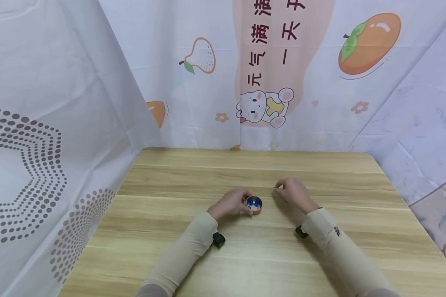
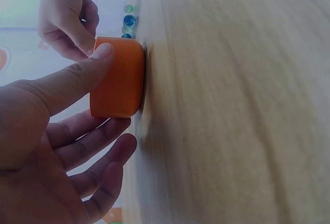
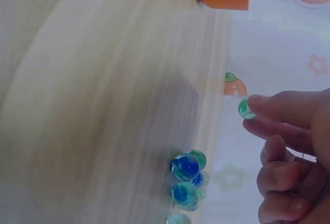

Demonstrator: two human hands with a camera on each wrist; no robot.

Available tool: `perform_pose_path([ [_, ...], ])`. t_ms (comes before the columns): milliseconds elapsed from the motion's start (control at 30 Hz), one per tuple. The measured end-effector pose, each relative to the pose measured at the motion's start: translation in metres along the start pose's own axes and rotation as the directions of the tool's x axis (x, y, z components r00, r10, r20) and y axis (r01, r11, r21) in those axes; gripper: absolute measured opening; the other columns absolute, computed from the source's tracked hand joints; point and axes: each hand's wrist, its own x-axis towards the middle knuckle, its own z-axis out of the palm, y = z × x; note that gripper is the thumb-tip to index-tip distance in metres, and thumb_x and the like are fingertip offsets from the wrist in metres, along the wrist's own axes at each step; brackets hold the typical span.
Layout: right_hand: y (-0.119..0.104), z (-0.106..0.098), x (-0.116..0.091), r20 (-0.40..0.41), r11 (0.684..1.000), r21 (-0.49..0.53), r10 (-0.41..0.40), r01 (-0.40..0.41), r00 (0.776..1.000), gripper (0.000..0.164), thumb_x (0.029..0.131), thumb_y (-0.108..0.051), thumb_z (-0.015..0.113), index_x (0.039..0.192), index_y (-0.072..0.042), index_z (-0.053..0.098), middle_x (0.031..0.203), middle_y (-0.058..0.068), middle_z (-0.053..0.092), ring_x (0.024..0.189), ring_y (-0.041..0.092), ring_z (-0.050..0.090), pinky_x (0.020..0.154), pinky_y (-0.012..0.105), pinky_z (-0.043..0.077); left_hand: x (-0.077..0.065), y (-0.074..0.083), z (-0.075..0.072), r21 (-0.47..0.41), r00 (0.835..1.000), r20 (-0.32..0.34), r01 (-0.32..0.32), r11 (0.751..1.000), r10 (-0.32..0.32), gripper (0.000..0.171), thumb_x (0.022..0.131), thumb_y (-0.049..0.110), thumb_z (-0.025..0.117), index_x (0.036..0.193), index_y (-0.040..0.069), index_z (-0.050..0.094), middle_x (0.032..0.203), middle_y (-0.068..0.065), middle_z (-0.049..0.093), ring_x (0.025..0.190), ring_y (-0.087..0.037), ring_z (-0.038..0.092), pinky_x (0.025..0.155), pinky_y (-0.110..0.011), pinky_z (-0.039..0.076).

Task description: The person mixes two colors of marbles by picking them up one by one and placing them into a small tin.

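One orange cup [image 2: 121, 82] stands on the wooden table [image 1: 193, 173], gripped by the left hand [image 1: 230, 203]; its bluish inside is unclear. Right of the cup, the right hand [image 1: 295, 194] pinches one green marble [image 3: 245, 108]; at least six loose marbles [image 3: 185, 167] overlap there, exact count hidden. Behind the cup, the curtain [image 1: 208, 103] reads “元气满满”; another line is cut off.

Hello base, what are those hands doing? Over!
Left hand: holding orange cup. Right hand: pinching green marble. More marbles on table. Nothing seen between green marble and orange cup.
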Motion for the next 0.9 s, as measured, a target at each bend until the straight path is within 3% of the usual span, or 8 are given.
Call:
perform_pose_path([
  [167,-0.004,-0.001,-0.004,-0.022,0.999,-0.008,-0.035,0.035,0.999,0.018,0.091,-0.016,0.066,0.099,-0.003,0.074,0.080,0.008,0.068,0.066,0.015,0.055,0.056,0.027,0.042,0.000,0.001,0.000,0.004,1.000,0.001,0.011,1.000,-0.011,0.052,0.077,0.026,0.084,0.122,0.013,0.062,0.110,-0.001,0.066,0.095,-0.013,0.058,0.084,-0.029,0.047],
  [400,-0.007,0.001,-0.008,-0.040,0.995,-0.001,-0.096,0.096,0.995,0.016,0.091,-0.016,0.066,0.098,-0.004,0.074,0.079,0.006,0.068,0.064,0.013,0.052,0.056,0.027,0.041,0.000,0.002,0.001,0.002,1.000,0.001,0.018,1.000,-0.018,0.051,0.077,0.026,0.084,0.122,0.014,0.062,0.110,-0.001,0.066,0.096,-0.013,0.058,0.086,-0.030,0.048],
  [900,-0.011,0.007,-0.013,-0.014,0.980,0.122,-0.157,0.158,0.987,0.017,0.091,-0.020,0.068,0.100,-0.008,0.075,0.072,0.000,0.062,0.061,0.011,0.047,0.054,0.025,0.039,0.000,0.001,0.001,0.022,1.000,0.001,0.001,1.000,-0.001,0.051,0.076,0.028,0.084,0.120,0.014,0.063,0.113,-0.001,0.066,0.101,-0.014,0.060,0.090,-0.032,0.048],
])
